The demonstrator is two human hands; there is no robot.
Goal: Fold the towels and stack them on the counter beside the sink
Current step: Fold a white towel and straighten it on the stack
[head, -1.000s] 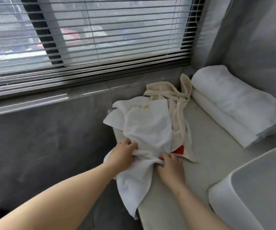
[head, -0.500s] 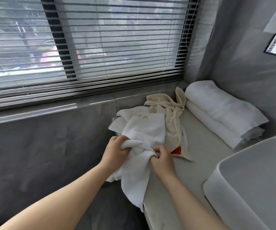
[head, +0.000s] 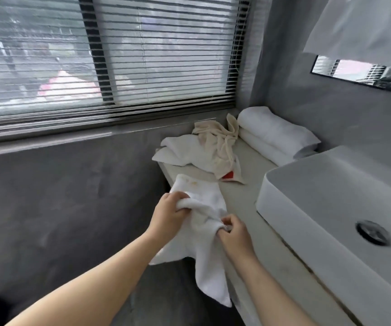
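Left hand [head: 168, 215] and right hand [head: 234, 234] gripped a bunched towel [head: 204, 243] in curled fingers at the counter [head: 244, 198] edge, one end hanging off. Folded towels [head: 276, 135] lay stacked beyond. Crumpled towels [head: 189, 151] seemingly awaited folding.

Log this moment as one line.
left hand: grips white towel | right hand: pinches white towel | white towel: bunched, hanging over counter edge | cream towel: crumpled behind | folded stack: against wall

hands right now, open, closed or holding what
Left hand: closed, gripping the white towel.
Right hand: closed, pinching the same white towel.
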